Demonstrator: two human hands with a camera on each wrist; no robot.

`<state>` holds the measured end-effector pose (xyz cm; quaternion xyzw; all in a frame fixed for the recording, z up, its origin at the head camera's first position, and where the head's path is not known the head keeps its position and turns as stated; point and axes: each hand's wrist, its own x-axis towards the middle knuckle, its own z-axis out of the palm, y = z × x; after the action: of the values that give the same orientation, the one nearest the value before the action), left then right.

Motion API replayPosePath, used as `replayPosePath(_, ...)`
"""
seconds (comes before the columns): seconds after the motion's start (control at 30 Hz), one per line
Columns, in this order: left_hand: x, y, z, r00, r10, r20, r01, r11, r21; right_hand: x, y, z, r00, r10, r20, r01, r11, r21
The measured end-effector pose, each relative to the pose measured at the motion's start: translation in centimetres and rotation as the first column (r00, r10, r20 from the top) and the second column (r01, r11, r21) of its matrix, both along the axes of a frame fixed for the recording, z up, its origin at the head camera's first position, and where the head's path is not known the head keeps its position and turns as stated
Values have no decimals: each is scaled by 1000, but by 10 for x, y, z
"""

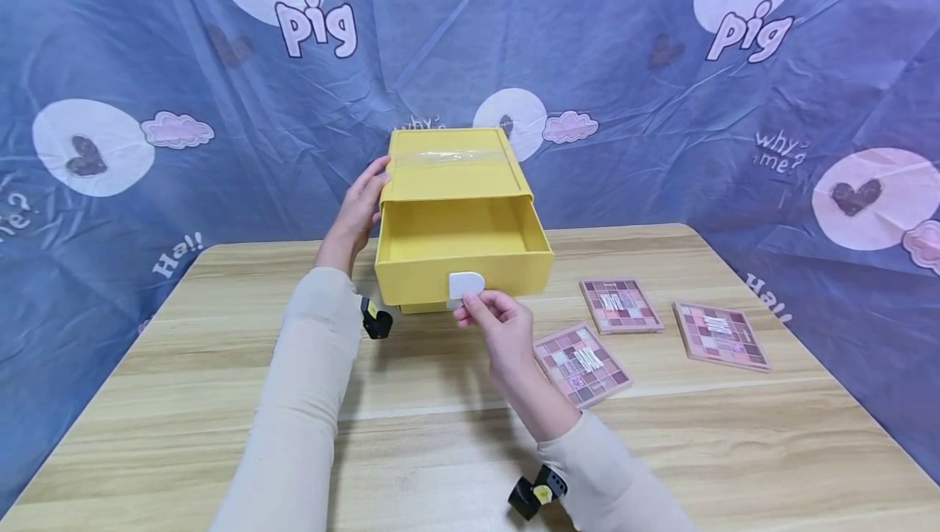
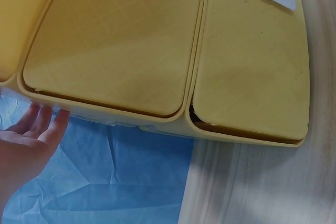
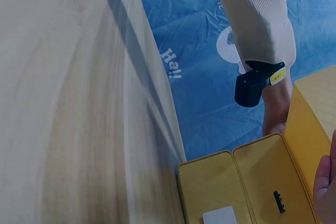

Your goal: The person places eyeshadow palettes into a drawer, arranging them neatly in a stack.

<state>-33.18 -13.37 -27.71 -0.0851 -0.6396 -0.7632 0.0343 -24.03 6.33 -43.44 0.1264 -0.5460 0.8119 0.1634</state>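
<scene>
Right hand [image 1: 494, 320], nearest the camera, pinches the white tab handle [image 1: 466, 285] on the front of the yellow drawer [image 1: 463, 259], thumb and fingertips curled onto it. Drawer stands pulled well out of the yellow box [image 1: 455, 165], near the middle of the wooden table [image 1: 184, 401]. To the right lie three eyeshadow palettes [image 1: 620, 304], flat and apart from the box. Further back, left hand [image 1: 360, 210] lies with straight fingers pressed flat against the box's left side (bracing it). Judgement: a clean pull wants the tab drawn straight along the slide line, with the left hand steadying the box against creep. Drawer's open end faces the person; its long axis runs front to back, toward the blue backdrop [image 1: 661, 108].
</scene>
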Motion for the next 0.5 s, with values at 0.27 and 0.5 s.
replayPosePath(0.27,-1,1,-1,1000,2,-3,-2,1000,18,7,1,-11,1000,11,1,-11,999,-35)
replayPosePath(0.5,0,2,-2,1000,12,-9,-12,1000,13,16,3,-12,1000,11,19,-10,999,-32)
